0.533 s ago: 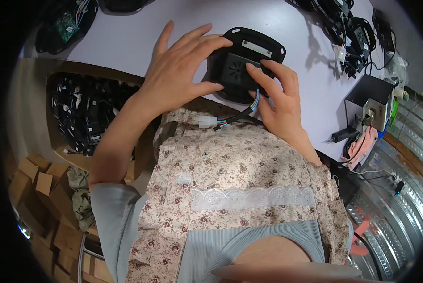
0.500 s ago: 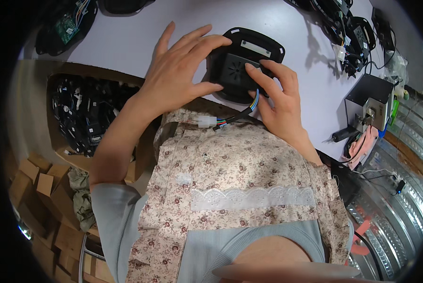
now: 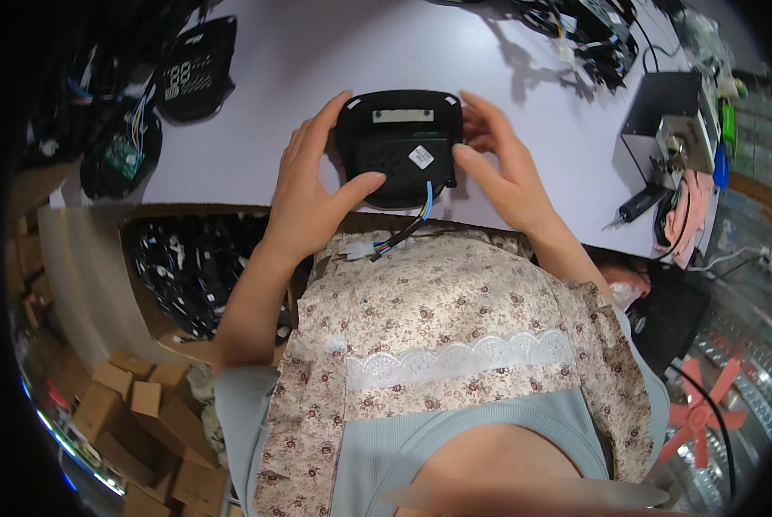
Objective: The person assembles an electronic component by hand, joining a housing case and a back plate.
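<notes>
A black rounded electronic housing [image 3: 392, 183] lies at the table's near edge, back side up. It carries a black box-shaped module with a slotted vent, a white sticker [image 3: 421, 157] and a pale metal strip [image 3: 403, 115]. My left hand [image 3: 313, 185] grips its left side, thumb on the near left corner and fingers along the edge. On the opposite side my right hand [image 3: 505, 177] holds the right edge between thumb and partly hidden fingers. From the module a multicoloured cable [image 3: 403, 231] hangs over the table edge to a white plug [image 3: 360, 250] against my floral apron.
Other black housings, one showing a display face [image 3: 195, 73] and one a green circuit board [image 3: 123, 158], lie at left. Below is a carton of black parts [image 3: 201, 271]. A black-and-silver box [image 3: 661, 121], a dark handheld tool [image 3: 640, 204] and pink cloth [image 3: 685, 215] sit at right.
The housing has turned nearly square to the table edge. My right hand has moved off the module to the right edge, uncovering the sticker; my left hand has settled along the left side.
</notes>
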The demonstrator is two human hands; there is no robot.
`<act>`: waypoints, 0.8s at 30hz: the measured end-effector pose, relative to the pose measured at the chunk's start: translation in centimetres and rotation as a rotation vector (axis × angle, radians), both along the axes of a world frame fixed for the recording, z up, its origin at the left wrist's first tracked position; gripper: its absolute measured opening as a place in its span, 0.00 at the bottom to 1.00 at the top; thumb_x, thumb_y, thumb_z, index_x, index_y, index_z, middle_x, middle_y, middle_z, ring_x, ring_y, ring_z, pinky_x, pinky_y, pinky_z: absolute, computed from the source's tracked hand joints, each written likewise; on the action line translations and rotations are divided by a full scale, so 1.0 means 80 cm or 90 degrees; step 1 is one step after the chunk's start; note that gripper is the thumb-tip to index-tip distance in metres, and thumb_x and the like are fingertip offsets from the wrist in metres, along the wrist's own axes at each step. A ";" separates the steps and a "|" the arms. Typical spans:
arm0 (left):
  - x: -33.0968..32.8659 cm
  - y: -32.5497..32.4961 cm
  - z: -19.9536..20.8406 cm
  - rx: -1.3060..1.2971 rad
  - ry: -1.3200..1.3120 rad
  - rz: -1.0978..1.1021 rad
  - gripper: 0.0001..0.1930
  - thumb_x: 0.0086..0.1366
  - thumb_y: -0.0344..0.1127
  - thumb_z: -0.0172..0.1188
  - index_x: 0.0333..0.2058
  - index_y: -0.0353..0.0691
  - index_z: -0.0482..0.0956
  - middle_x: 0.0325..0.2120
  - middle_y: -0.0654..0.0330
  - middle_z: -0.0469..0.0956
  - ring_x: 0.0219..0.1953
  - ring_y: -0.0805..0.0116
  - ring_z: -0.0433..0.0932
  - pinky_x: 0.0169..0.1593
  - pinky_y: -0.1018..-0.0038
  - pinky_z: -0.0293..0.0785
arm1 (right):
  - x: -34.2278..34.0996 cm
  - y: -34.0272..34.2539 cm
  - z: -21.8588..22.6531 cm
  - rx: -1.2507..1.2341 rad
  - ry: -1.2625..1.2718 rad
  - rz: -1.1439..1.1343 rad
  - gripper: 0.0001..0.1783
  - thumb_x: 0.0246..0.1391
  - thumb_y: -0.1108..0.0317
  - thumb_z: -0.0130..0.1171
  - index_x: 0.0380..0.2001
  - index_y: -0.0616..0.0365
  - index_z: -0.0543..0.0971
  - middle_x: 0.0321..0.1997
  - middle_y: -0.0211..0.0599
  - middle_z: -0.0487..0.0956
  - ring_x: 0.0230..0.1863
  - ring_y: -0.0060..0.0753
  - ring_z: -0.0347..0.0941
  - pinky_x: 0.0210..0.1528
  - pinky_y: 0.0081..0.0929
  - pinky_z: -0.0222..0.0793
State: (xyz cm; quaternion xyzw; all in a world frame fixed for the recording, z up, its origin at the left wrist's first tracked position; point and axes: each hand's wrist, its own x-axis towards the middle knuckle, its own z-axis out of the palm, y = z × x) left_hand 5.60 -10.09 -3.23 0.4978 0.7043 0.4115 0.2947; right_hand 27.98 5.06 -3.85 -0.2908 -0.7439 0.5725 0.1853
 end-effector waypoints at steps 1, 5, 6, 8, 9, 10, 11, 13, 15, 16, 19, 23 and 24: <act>0.002 0.000 -0.002 0.000 0.006 -0.016 0.46 0.54 0.33 0.75 0.70 0.42 0.61 0.57 0.51 0.72 0.59 0.59 0.71 0.64 0.65 0.67 | -0.004 -0.005 0.005 0.000 0.006 -0.016 0.35 0.61 0.68 0.61 0.70 0.53 0.63 0.60 0.46 0.74 0.58 0.37 0.72 0.62 0.36 0.68; 0.010 -0.004 0.002 -0.011 -0.097 -0.008 0.47 0.56 0.31 0.73 0.71 0.38 0.58 0.62 0.50 0.68 0.59 0.60 0.72 0.64 0.65 0.67 | -0.016 -0.019 0.014 -0.128 0.060 -0.014 0.35 0.61 0.68 0.64 0.68 0.53 0.62 0.57 0.45 0.76 0.50 0.32 0.78 0.47 0.30 0.77; 0.015 -0.006 -0.007 0.031 -0.165 0.024 0.47 0.57 0.32 0.74 0.72 0.38 0.57 0.60 0.50 0.69 0.58 0.61 0.73 0.63 0.65 0.68 | -0.017 -0.020 0.012 -0.158 0.086 -0.025 0.35 0.60 0.69 0.64 0.68 0.53 0.62 0.55 0.43 0.77 0.51 0.31 0.77 0.48 0.29 0.77; 0.021 -0.001 -0.010 0.076 -0.293 0.077 0.43 0.61 0.32 0.72 0.70 0.36 0.57 0.57 0.51 0.72 0.58 0.63 0.74 0.62 0.67 0.70 | -0.027 -0.020 0.001 -0.185 0.168 -0.052 0.36 0.58 0.72 0.66 0.67 0.53 0.63 0.50 0.38 0.77 0.50 0.28 0.77 0.49 0.26 0.77; 0.017 -0.002 -0.005 0.076 -0.284 0.067 0.43 0.61 0.32 0.72 0.70 0.36 0.57 0.57 0.51 0.72 0.58 0.63 0.74 0.62 0.67 0.70 | -0.027 -0.020 0.003 -0.184 0.178 -0.059 0.36 0.58 0.72 0.66 0.67 0.53 0.63 0.50 0.38 0.77 0.50 0.28 0.77 0.49 0.26 0.77; 0.009 -0.002 0.001 0.010 -0.350 0.060 0.39 0.62 0.31 0.71 0.68 0.35 0.60 0.57 0.52 0.73 0.59 0.64 0.74 0.63 0.67 0.70 | -0.027 -0.019 0.005 -0.166 0.193 -0.051 0.35 0.58 0.72 0.66 0.66 0.53 0.64 0.51 0.39 0.76 0.49 0.27 0.76 0.49 0.25 0.77; 0.005 0.000 0.006 -0.056 -0.414 0.052 0.36 0.63 0.31 0.71 0.66 0.34 0.62 0.56 0.53 0.74 0.59 0.64 0.74 0.63 0.67 0.69 | -0.026 -0.018 0.007 -0.148 0.207 -0.044 0.35 0.57 0.73 0.66 0.66 0.53 0.64 0.52 0.39 0.76 0.49 0.26 0.76 0.49 0.24 0.77; 0.005 0.007 0.016 -0.050 -0.454 0.059 0.32 0.62 0.29 0.71 0.62 0.32 0.66 0.55 0.54 0.75 0.58 0.65 0.75 0.64 0.67 0.69 | -0.026 -0.017 0.004 -0.207 0.220 -0.063 0.35 0.56 0.72 0.68 0.65 0.53 0.65 0.51 0.38 0.76 0.49 0.25 0.76 0.49 0.23 0.76; 0.006 0.004 0.005 -0.030 -0.433 0.076 0.33 0.61 0.29 0.71 0.62 0.32 0.66 0.55 0.53 0.75 0.58 0.63 0.75 0.64 0.65 0.69 | -0.032 -0.017 -0.008 -0.249 0.264 -0.073 0.35 0.56 0.72 0.68 0.64 0.54 0.65 0.50 0.37 0.76 0.49 0.25 0.76 0.48 0.23 0.76; 0.005 0.004 0.007 -0.029 -0.439 0.072 0.34 0.59 0.31 0.72 0.62 0.32 0.66 0.55 0.53 0.76 0.59 0.63 0.75 0.65 0.64 0.68 | -0.031 -0.015 -0.011 -0.273 0.263 -0.056 0.36 0.56 0.70 0.69 0.65 0.53 0.65 0.51 0.37 0.75 0.50 0.25 0.76 0.48 0.22 0.76; -0.014 0.024 0.020 0.001 -0.446 0.097 0.33 0.60 0.30 0.70 0.62 0.33 0.68 0.54 0.52 0.77 0.56 0.65 0.77 0.63 0.66 0.71 | -0.028 -0.005 -0.017 -0.325 0.301 -0.049 0.34 0.61 0.66 0.66 0.67 0.52 0.63 0.46 0.34 0.74 0.45 0.22 0.76 0.46 0.23 0.75; -0.089 0.113 0.066 0.012 -0.467 0.124 0.24 0.64 0.33 0.66 0.57 0.36 0.73 0.49 0.61 0.81 0.50 0.71 0.79 0.53 0.71 0.75 | -0.020 0.009 -0.013 -0.297 0.308 -0.060 0.31 0.62 0.68 0.63 0.66 0.52 0.64 0.44 0.32 0.74 0.41 0.21 0.75 0.44 0.22 0.74; -0.110 0.142 0.065 0.022 -0.457 0.101 0.22 0.65 0.34 0.66 0.56 0.37 0.74 0.48 0.62 0.81 0.48 0.71 0.79 0.51 0.71 0.74 | -0.018 0.009 -0.016 -0.292 0.295 -0.073 0.30 0.63 0.69 0.62 0.65 0.53 0.64 0.44 0.32 0.74 0.40 0.21 0.75 0.43 0.22 0.74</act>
